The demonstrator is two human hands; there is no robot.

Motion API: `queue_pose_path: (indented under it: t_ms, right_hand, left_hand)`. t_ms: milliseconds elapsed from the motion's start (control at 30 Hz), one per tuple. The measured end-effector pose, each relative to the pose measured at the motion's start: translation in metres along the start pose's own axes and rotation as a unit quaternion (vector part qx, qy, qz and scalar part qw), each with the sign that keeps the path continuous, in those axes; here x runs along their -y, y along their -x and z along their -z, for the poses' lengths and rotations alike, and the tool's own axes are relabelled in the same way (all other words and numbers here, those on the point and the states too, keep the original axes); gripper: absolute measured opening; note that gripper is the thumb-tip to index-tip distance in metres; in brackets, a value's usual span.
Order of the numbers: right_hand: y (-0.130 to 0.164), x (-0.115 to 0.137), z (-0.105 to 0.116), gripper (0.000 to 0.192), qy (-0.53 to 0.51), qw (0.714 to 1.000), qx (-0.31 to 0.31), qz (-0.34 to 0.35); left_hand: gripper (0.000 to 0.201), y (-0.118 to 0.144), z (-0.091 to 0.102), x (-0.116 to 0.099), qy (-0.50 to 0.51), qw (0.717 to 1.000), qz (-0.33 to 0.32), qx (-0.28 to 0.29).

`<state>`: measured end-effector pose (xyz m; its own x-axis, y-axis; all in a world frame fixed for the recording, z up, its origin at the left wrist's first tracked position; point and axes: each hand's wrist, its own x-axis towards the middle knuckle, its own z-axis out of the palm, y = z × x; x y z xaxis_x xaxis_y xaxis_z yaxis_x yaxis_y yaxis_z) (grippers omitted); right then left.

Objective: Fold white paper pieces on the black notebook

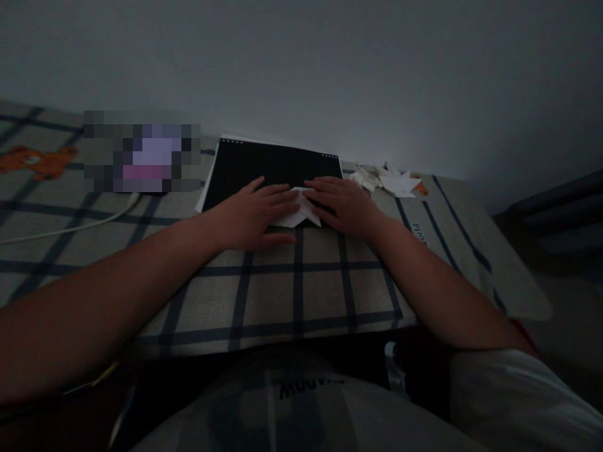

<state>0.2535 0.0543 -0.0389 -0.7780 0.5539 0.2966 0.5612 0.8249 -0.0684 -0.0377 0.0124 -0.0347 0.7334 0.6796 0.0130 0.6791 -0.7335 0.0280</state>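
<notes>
Cloth [301,282] lettering unreadable. Left hand [254,213] and right hand [343,204], both flat and open, press the paper [296,216] at twelve o'clock.

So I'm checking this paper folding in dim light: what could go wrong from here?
The white folded paper lies half under the left hand and right hand, so a crease may go crooked in this poor light. It rests on a black pad on a soft checked cover, which might give under pressure. The pile of finished paper pieces sits close to the right hand and could get knocked.
</notes>
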Motion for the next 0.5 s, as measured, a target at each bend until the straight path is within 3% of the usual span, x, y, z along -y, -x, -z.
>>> queue_pose_path:
  t_ms: [133, 233, 333, 500]
  right_hand:
    - [0.0, -0.001, -0.004, 0.048, -0.02, 0.998, 0.059, -0.002]
    - [0.0, 0.001, -0.001, 0.047, -0.006, 0.998, 0.063, -0.011]
    - [0.001, 0.007, 0.004, 0.046, 0.028, 0.998, 0.046, -0.024]
    - [0.002, 0.01, 0.008, 0.042, 0.067, 0.997, 0.023, -0.022]
  left_hand:
    - [0.069, 0.0, -0.001, 0.003, -0.016, 0.998, -0.023, -0.055]
    - [0.059, -0.001, 0.0, -0.001, -0.014, 0.994, -0.057, -0.094]
    - [0.056, -0.002, 0.001, -0.007, -0.015, 0.993, -0.072, -0.089]
    - [0.057, -0.003, 0.004, -0.01, -0.018, 0.997, -0.037, -0.071]
